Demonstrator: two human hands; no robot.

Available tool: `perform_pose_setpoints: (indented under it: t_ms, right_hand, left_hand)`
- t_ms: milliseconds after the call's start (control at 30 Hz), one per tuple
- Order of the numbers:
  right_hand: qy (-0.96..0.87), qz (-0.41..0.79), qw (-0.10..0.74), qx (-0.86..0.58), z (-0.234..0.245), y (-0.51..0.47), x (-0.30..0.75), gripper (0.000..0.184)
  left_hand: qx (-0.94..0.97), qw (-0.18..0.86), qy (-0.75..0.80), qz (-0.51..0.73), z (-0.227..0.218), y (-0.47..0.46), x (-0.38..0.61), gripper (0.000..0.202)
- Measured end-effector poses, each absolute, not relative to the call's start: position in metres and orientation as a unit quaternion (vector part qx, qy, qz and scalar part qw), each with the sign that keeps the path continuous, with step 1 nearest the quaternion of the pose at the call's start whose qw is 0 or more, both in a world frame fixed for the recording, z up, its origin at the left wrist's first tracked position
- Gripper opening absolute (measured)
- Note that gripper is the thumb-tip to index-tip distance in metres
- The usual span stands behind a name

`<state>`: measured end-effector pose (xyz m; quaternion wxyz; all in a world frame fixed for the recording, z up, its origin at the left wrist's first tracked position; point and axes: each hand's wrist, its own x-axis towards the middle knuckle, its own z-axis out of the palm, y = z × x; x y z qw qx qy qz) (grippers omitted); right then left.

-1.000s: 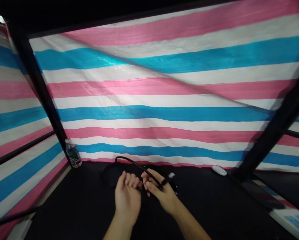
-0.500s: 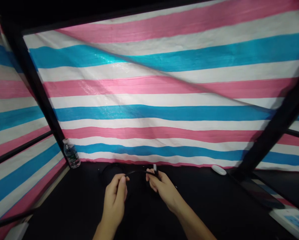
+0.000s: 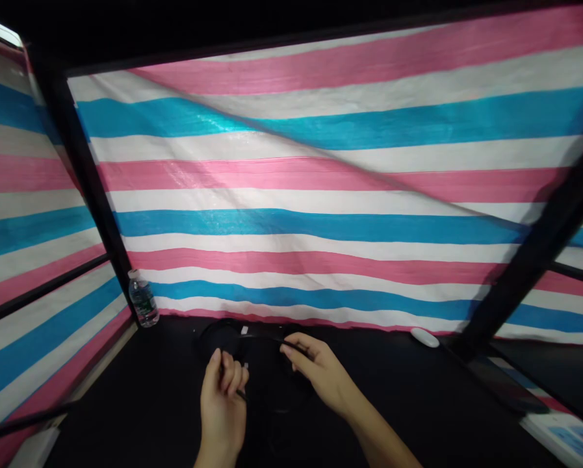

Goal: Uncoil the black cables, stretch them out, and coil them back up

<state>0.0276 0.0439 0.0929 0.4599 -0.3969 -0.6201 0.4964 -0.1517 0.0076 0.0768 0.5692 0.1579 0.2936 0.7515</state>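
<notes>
Working the black cable [image 3: 266,335] loose on the counter [image 3: 393,416]: my left grip [image 3: 221,396] is pinched on it at 6 o'clock, and my right grip [image 3: 320,374] rests on it at 3, can't tell if that one's closed. It trails to the dark coil [image 3: 218,338] at 11; next it needs the slack drawn out.

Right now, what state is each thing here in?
Left hand: fingers curled, gripping the cable.
Right hand: fingers resting on the cable.
Black cable: looped, partly lifted.
Plastic water bottle: standing upright.
White oval object: lying flat.
Striped tarp: hanging, creased diagonally.
</notes>
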Motion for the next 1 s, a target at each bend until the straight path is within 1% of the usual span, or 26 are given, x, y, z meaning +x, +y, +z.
perform_pose_setpoints:
  t_ms: [33,67,167,200,233,300,333,400,467,533,600,667,800,1000]
  right_hand:
    - [-0.628,0.486,0.459,-0.398,0.094,0.044,0.029,0.031]
    - [-0.636,0.477,0.456,-0.399,0.095,0.043,0.029,0.028]
    - [-0.656,0.475,0.427,-0.401,0.101,0.04,0.029,0.022]
    - [-0.662,0.479,0.416,-0.399,0.103,0.039,0.028,0.021]
    - [-0.669,0.482,0.405,-0.394,0.105,0.038,0.027,0.02]
    - [-0.685,0.485,0.39,-0.379,0.108,0.036,0.024,0.019]
    - [-0.689,0.483,0.39,-0.374,0.109,0.035,0.022,0.018]
    - [-0.687,0.479,0.401,-0.372,0.11,0.035,0.02,0.015]
    - [-0.676,0.476,0.414,-0.381,0.112,0.035,0.019,0.013]
    - [-0.673,0.47,0.417,-0.39,0.114,0.036,0.021,0.013]
    - [-0.675,0.467,0.413,-0.396,0.117,0.037,0.025,0.013]
    - [-0.673,0.471,0.406,-0.401,0.118,0.037,0.03,0.013]
    - [-0.664,0.495,0.404,-0.389,0.118,0.038,0.039,0.014]
    - [-0.641,0.556,0.402,-0.346,0.118,0.036,0.036,0.034]
  left_hand:
    - [0.203,0.548,0.326,0.744,0.076,0.008,-0.153,0.033]
    - [0.251,0.517,0.36,0.735,0.076,0.007,-0.155,0.034]
    - [0.4,0.389,0.438,0.706,0.088,0.004,-0.161,0.058]
    - [0.452,0.356,0.449,0.684,0.095,0.003,-0.164,0.059]
    - [0.505,0.338,0.452,0.653,0.103,0.002,-0.167,0.053]
    - [0.598,0.343,0.443,0.573,0.118,0.001,-0.173,0.031]
    - [0.633,0.353,0.438,0.531,0.125,0.001,-0.176,0.025]
    - [0.68,0.358,0.43,0.474,0.136,0.003,-0.181,0.026]
    - [0.708,0.357,0.426,0.435,0.142,0.004,-0.184,0.021]
    - [0.722,0.374,0.427,0.396,0.144,0.004,-0.185,0.015]
    - [0.716,0.394,0.442,0.37,0.143,0.003,-0.187,0.016]
    - [0.694,0.41,0.457,0.376,0.139,0.002,-0.189,0.023]
    - [0.633,0.442,0.448,0.45,0.121,0.002,-0.193,0.033]
    - [0.495,0.425,0.439,0.618,0.094,0.0,-0.175,0.04]
